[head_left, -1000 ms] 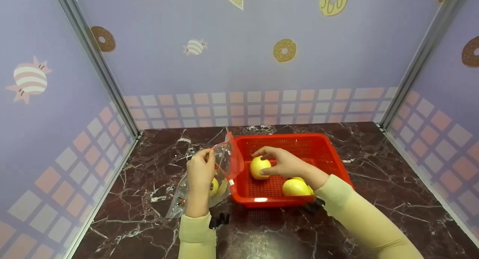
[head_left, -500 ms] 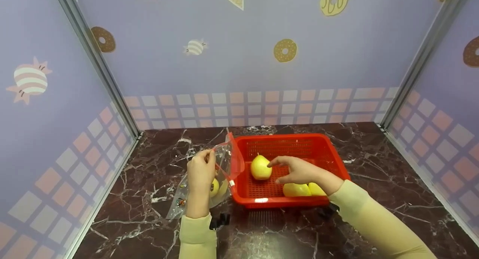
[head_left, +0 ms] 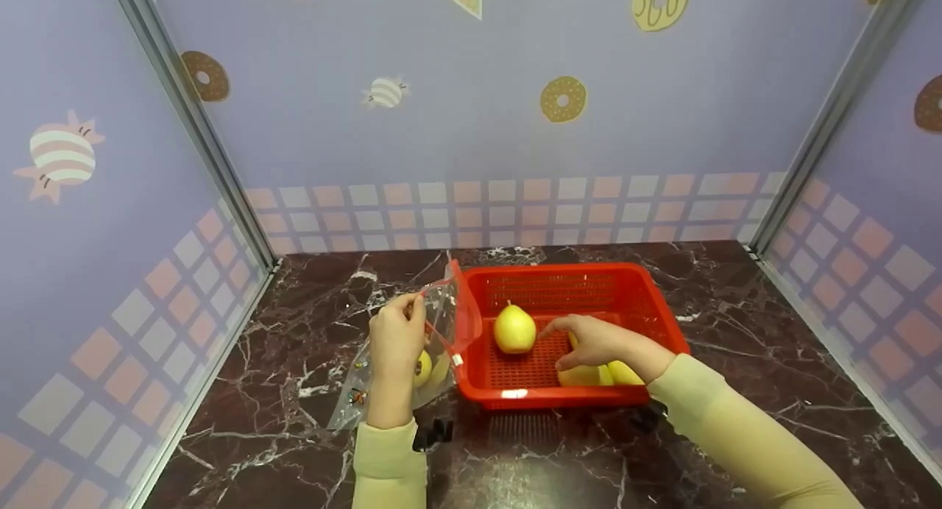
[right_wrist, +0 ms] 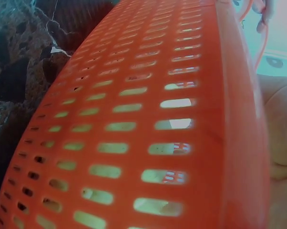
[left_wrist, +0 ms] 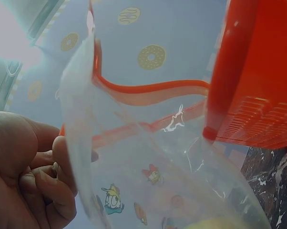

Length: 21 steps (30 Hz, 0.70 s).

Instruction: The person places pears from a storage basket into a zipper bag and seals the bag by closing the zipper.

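Observation:
My left hand [head_left: 396, 338] pinches the edge of a clear zip bag [head_left: 468, 319] with a red-orange top strip and cartoon prints. The bag's mouth gapes beside the left rim of a red plastic basket [head_left: 515, 397]. Yellow fruit, partly covered by the left hand, shows inside the bag. One yellow pear [head_left: 515, 329] stands upright in the basket, stem up. Over the basket's right part hovers my right hand [head_left: 605, 346], thumb and fingers apart and nothing held. Beneath it lie more yellow pears [head_left: 583, 376], partly hidden. The left wrist view shows the bag [left_wrist: 148, 162] gripped at its side.
A dark marbled tabletop [head_left: 294, 428] carries everything. Patterned panels [head_left: 471, 141] enclose the back and both sides. In the right wrist view the slotted basket wall [right_wrist: 148, 124] blocks most of the scene, with pale yellow showing through the slots.
My right hand has let go of the upright pear and drawn back to the right and slightly lower, over the other pears. My left hand and the bag have hardly moved.

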Tool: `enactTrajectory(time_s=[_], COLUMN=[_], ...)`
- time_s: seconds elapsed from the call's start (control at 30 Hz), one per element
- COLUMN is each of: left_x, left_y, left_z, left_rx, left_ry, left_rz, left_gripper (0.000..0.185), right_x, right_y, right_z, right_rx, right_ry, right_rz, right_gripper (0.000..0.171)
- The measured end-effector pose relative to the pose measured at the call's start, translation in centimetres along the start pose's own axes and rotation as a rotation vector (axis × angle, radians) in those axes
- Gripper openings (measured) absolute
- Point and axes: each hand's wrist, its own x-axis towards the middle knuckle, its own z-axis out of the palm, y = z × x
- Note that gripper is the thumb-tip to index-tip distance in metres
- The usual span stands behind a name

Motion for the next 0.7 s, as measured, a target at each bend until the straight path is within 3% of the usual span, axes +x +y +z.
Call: enactTrajectory(time_s=[0.43, 0.7], left_x=[-0.1, 0.0], left_y=[0.0, 0.0], left_z=[-0.1, 0.0], left_rx=[-0.006, -0.017], left_ry=[-0.024, -0.01], left_rz=[-0.011, 0.002], left_gripper=[0.028, 0.027], right_x=[0.4, 0.7], right_y=[-0.8, -1.0], right_z=[1.0, 1.5], right_rx=[-0.206, -0.324], right_ry=[-0.047, -0.075], right_rz=[0.093, 0.042], right_gripper=[0.052, 0.048])
